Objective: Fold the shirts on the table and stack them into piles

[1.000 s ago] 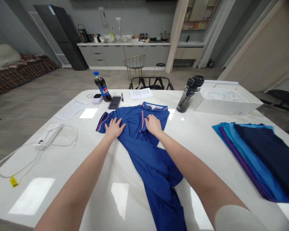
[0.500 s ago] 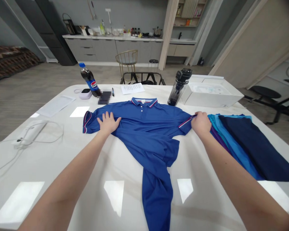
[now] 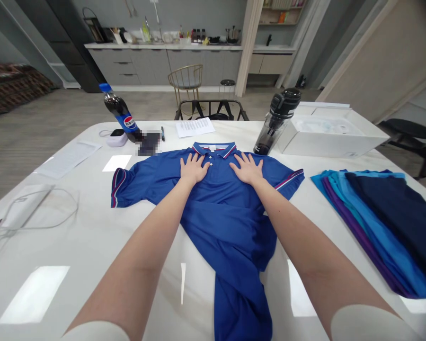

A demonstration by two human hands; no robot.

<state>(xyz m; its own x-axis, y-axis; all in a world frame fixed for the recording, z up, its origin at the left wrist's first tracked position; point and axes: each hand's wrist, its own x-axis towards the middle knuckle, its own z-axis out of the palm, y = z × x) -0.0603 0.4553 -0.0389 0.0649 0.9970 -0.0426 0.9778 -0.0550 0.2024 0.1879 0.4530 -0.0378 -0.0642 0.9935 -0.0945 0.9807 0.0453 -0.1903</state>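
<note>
Head view: where does the blue shirt [image 3: 223, 215] lie?

On the white table [image 3: 88, 270], straight before the person, front side up. Taking its chest as the clock's centre, the collar [image 3: 215, 148] points to twelve, and one trimmed sleeve [image 3: 129, 184] reaches out at nine, the other [image 3: 289, 182] at three. The lower body is creased and folded over itself, narrowing toward six and running past the bottom edge.

And the hands?

Both rest palm down on the cloth. The left hand [image 3: 192, 170] is at about eleven, fingers fanned and aimed at the collar, with nothing in its grasp. The right hand [image 3: 247, 169] mirrors it at one, fingers spread just as wide, pressing flat rather than gripping. The buttons [image 3: 210, 161] show between them.

What stands around the shirt?

A cola bottle [image 3: 122, 116] at ten, a printed sheet [image 3: 195, 127] near twelve, a clear tumbler [image 3: 274, 125] with a black lid at two.

And farther out?

A white box [image 3: 319, 144] between two and three, a stack of folded garments [image 3: 379, 222] toward half past three, and a white power strip [image 3: 24, 208] around nine.
</note>
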